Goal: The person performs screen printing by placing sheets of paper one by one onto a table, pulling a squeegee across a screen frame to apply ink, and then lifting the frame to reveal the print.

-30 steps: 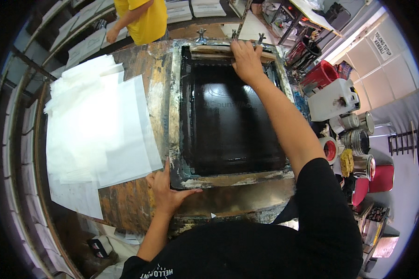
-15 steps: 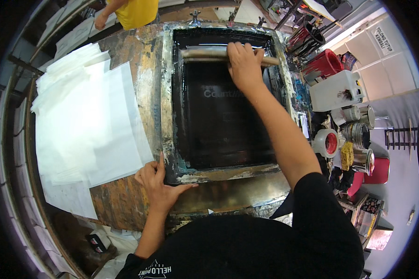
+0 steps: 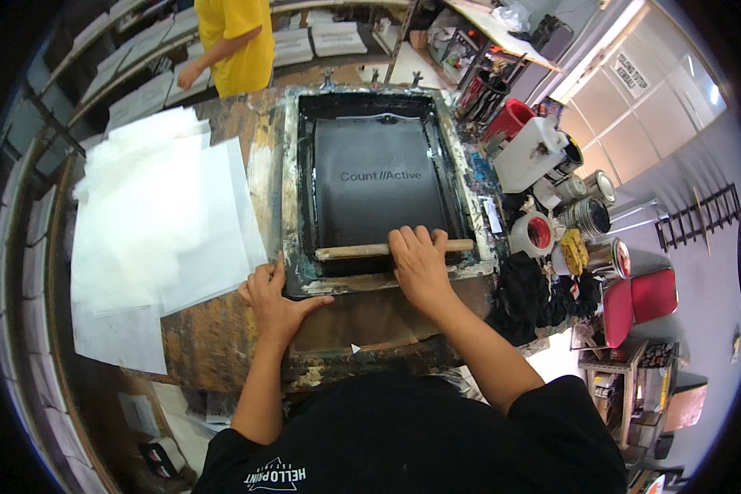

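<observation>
A screen printing frame [image 3: 291, 177] with worn, ink-stained edges lies on the table. Its dark mesh [image 3: 375, 206] carries glossy black ink along the borders and faint lettering in the upper middle. My right hand [image 3: 422, 267] is wrapped over the wooden handle of a squeegee [image 3: 350, 251], which lies crosswise at the near end of the mesh; the blade below it is hidden. At the frame's near left corner rests my left hand [image 3: 273, 305], thumb stretched along the near edge and forefinger pointing up the left side. It holds nothing.
White sheets [image 3: 152, 222] lie in a loose stack on the table's left. Along the right stand a white jug [image 3: 535, 155], a red bucket [image 3: 509, 119], several cans [image 3: 589, 216] and black rags [image 3: 519, 300]. A person in yellow [image 3: 237, 49] stands beyond, near racks.
My right hand has drawn the squeegee from the far end of the mesh to the near end. The lettering shows more fully. My left hand keeps to its corner, and the view has shifted.
</observation>
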{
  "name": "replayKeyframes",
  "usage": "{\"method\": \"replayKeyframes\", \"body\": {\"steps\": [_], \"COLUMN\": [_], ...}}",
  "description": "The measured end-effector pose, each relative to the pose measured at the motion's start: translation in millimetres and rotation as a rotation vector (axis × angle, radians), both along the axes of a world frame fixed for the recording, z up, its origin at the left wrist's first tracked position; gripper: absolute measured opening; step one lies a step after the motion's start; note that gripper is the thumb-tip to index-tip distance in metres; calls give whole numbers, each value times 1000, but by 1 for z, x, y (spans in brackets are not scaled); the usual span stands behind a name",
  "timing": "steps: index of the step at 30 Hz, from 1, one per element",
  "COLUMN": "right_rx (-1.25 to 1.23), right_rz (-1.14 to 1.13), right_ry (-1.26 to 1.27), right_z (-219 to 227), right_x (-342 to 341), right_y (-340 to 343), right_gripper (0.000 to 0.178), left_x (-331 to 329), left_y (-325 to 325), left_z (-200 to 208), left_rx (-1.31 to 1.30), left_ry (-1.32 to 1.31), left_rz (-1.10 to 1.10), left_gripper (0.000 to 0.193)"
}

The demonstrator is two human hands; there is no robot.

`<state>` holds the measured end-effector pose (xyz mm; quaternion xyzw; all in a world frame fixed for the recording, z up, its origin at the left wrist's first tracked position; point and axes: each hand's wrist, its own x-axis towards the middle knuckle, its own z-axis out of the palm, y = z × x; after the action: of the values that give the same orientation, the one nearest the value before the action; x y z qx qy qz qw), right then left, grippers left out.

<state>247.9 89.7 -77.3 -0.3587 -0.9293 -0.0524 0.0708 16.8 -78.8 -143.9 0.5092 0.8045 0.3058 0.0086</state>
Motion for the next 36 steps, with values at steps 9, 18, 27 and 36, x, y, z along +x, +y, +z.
{"method": "replayKeyframes", "body": {"steps": [9,18,27,36], "right_rx": [88,443,230,445], "right_rz": [56,215,-16,19], "right_ry": [232,506,398,440], "right_z": [60,183,284,268], "right_x": [9,-25,-68,-66], "right_y": [-12,81,112,121], "right_gripper": [50,37,68,71], "left_x": [22,-44,-116,-116], "left_y": [14,130,318,248], "left_z": [53,75,-25,0], "left_rx": [405,1002,443,354], "left_ry": [-825,-716,358,-44], "left_rz": [-74,-86,-105,-14], "left_gripper": [108,77,27,26]}}
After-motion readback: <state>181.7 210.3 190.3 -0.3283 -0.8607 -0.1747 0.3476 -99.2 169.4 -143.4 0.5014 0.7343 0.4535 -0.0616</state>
